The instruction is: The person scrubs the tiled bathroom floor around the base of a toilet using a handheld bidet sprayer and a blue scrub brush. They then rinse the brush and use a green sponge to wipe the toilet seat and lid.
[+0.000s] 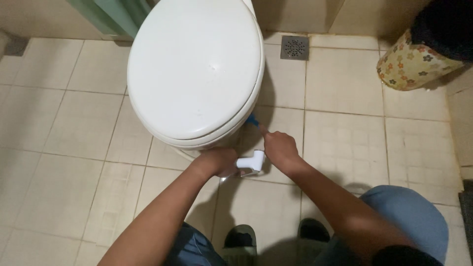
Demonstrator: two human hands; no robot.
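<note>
Closed left grip holds white plastic sprayer; right hand pinches blue brush (against glossy oval toilet)

Bathroom: toilet, floor drain, tiles

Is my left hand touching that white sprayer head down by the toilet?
Touching. The head view shows the left hand wrapped around the rear of the white sprayer head, with no gap between them.
</note>
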